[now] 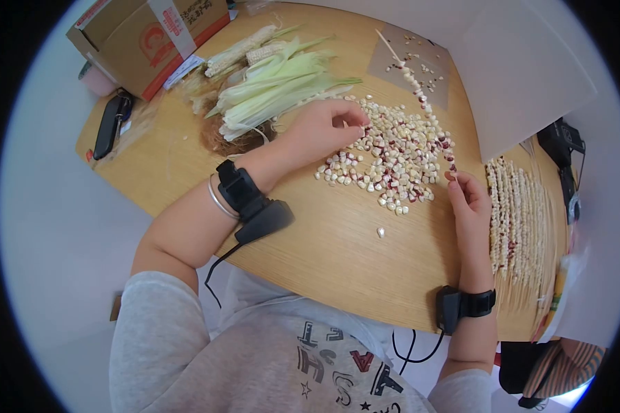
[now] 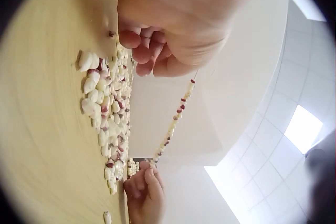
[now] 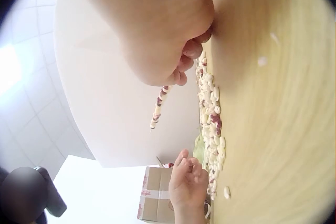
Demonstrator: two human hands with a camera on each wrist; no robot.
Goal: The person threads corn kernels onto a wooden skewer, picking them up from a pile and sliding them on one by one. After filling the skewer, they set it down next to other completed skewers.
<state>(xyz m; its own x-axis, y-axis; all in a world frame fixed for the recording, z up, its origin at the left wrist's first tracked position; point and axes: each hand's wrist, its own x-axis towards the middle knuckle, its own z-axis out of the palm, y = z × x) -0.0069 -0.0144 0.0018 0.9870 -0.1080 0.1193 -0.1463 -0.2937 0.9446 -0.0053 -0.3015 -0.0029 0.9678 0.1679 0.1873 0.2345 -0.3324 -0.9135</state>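
Note:
A thin stick threaded with white and dark-red kernels (image 1: 417, 89) (image 2: 172, 129) (image 3: 159, 106) slants up from my right hand (image 1: 471, 206) (image 2: 146, 195) (image 3: 163, 40), which pinches its lower end between thumb and fingers. My left hand (image 1: 327, 131) (image 2: 173, 29) (image 3: 189, 188) is over the left side of the loose kernel pile (image 1: 401, 148) (image 2: 105, 103) (image 3: 212, 124). Its thumb and fingertips meet on what looks like a small kernel, mostly hidden by the fingers.
Corn ears and pale green husks (image 1: 269, 86) lie behind my left hand. A cardboard box (image 1: 151, 48) (image 3: 156, 195) stands at the back left. Rows of threaded sticks (image 1: 517, 220) lie at the right. One stray kernel (image 1: 381, 233) is near the front; a white panel (image 1: 530, 69) rises at the right.

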